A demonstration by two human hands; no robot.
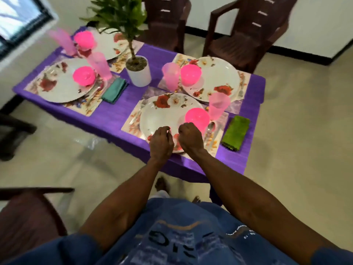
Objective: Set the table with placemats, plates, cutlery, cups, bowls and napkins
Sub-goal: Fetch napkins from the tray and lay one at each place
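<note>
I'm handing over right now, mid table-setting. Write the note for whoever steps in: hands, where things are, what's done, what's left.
Hands: left hand and right hand hover over the near plate, fingers curled, apparently holding nothing.
Layout: four floral plates on placemats, each with a pink bowl and pink cup. Green napkin lies right of the near setting; teal napkin lies by the left plate. A spoon lies beside the near plate.
Done: placemats, plates, bowls, cups.
Left: no napkins visible at the two far settings; cutlery there is too blurred to confirm.
</note>
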